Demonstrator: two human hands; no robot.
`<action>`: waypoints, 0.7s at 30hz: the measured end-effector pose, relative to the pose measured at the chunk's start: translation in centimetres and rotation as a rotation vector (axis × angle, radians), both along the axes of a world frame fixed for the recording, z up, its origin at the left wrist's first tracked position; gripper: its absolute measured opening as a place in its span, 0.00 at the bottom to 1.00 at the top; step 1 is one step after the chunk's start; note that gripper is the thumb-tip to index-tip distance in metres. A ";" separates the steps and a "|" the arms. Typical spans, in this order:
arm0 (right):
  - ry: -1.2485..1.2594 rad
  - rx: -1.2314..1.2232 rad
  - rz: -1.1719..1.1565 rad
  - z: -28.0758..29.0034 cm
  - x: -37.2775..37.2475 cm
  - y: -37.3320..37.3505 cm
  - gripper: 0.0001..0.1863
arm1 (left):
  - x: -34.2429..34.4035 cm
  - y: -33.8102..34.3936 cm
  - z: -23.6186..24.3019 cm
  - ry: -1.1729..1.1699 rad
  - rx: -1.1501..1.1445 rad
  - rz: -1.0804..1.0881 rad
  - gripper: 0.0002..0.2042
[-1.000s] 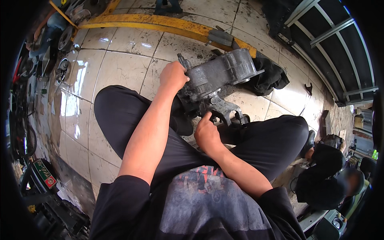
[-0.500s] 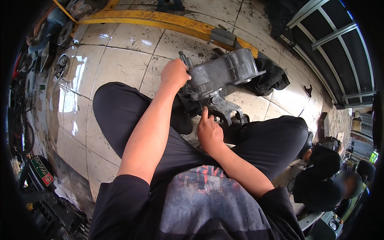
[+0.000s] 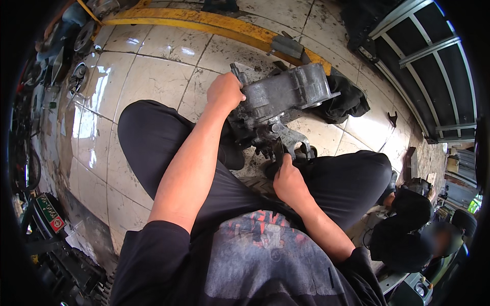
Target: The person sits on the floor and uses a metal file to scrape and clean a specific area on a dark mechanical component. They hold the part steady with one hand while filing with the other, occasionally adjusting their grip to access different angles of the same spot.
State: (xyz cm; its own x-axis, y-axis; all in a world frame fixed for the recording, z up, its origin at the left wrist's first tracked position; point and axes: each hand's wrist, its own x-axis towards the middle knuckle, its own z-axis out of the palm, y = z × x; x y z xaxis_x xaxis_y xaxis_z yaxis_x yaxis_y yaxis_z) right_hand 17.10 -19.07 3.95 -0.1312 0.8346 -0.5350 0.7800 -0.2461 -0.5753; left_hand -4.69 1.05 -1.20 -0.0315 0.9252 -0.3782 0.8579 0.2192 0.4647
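A grey, grimy cast-metal gearbox housing stands between my bent legs, a short shaft sticking up at its left end. Closed round that left end, beside the shaft, is my left hand. My right hand is closed at the near side of the casting, just below a curved metal arm. Its fingertips are pressed against a dark, narrow piece that I cannot make out. The underside of the housing is hidden.
A yellow metal beam crosses the tiled floor beyond the housing, with a grey block on it. Black cloth lies right of the housing. A small forked part lies farther right. Another person sits at the lower right.
My right hand has moved right and slightly down along the near side of the housing, its pointing finger now drawn in. My left hand keeps its grip.
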 end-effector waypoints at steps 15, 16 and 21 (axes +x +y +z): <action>-0.023 0.209 0.258 -4.3 -2.2 0.2 0.31 | 0.4 -0.2 1.0 -0.012 -0.010 -0.001 0.21; -0.004 0.201 0.229 -4.1 -2.8 0.9 0.29 | 0.4 -0.3 1.1 -0.011 -0.001 -0.002 0.21; -0.047 0.087 0.234 -2.1 0.0 1.1 0.25 | 0.0 -0.4 0.4 -0.013 -0.002 0.008 0.21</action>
State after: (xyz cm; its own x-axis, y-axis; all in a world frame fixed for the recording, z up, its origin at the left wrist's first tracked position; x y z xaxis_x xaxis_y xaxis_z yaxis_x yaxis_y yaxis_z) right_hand 17.09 -17.97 1.87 -0.3028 0.8278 -0.4724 0.8365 -0.0067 -0.5480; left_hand -4.70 0.63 -0.85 -0.0338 0.9242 -0.3804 0.8498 0.2269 0.4758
